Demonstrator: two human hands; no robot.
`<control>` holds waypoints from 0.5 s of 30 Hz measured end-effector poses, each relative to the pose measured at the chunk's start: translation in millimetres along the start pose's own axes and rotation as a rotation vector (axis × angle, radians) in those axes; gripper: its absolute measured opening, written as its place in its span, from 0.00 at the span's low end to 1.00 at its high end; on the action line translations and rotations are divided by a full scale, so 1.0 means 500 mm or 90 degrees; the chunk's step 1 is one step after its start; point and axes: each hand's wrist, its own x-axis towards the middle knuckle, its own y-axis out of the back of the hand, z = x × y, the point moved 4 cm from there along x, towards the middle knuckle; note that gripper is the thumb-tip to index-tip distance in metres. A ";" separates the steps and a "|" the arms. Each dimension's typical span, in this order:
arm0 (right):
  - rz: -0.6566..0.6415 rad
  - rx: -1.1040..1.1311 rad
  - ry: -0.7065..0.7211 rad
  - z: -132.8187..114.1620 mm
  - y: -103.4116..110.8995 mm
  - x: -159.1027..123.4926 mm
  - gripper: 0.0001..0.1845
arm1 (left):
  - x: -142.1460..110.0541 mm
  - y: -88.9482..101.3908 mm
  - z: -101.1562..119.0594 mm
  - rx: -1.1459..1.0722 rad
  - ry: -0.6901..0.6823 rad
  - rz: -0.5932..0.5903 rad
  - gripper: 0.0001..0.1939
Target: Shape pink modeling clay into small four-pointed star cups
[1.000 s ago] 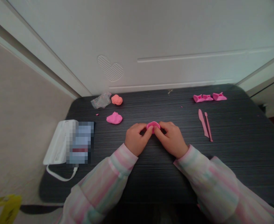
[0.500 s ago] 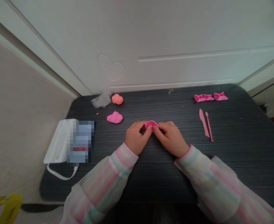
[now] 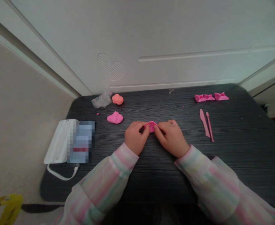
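Between my two hands is a thin, rounded piece of pink modelling clay [image 3: 152, 126], held just above the dark table. My left hand [image 3: 136, 136] pinches its left edge between thumb and fingers. On the opposite edge, my right hand [image 3: 171, 137] grips it the same way. Parts of the rim are hidden behind the fingertips. To the left lies a larger pink clay lump [image 3: 115, 117], with an orange clay lump [image 3: 117, 99] behind it. Several folded pink clay shapes [image 3: 209, 97] sit in a row at the back right.
A pink plastic knife [image 3: 204, 122] and a thin pink modelling stick [image 3: 210, 127] lie on the right of the table [image 3: 161, 175]. A clear plastic bag [image 3: 102, 100] is at the back left. Nearer are a white power bank [image 3: 60, 142], a phone [image 3: 81, 142] and a white cable [image 3: 62, 178].
My thumbs have moved slightly apart along the pink clay piece, so more of its middle shows. My left hand has shifted a little to the left. The other things stay put.
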 end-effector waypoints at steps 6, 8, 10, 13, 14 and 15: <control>-0.003 -0.002 -0.014 0.004 0.002 -0.001 0.15 | 0.003 -0.003 -0.004 0.014 -0.007 -0.005 0.07; 0.032 0.018 -0.029 0.009 0.007 -0.001 0.13 | 0.003 -0.003 -0.003 0.025 -0.022 -0.004 0.07; 0.078 0.034 -0.035 0.012 0.011 -0.001 0.12 | 0.002 -0.004 0.000 0.041 -0.041 -0.011 0.08; 0.116 0.044 -0.025 0.011 0.012 -0.003 0.09 | 0.000 -0.006 0.003 0.073 -0.060 -0.018 0.08; 0.122 0.044 -0.021 0.010 0.012 -0.003 0.09 | -0.001 -0.007 0.003 0.084 -0.064 -0.018 0.09; 0.128 0.041 -0.019 0.009 0.012 -0.003 0.09 | -0.002 -0.007 0.004 0.096 -0.067 -0.017 0.09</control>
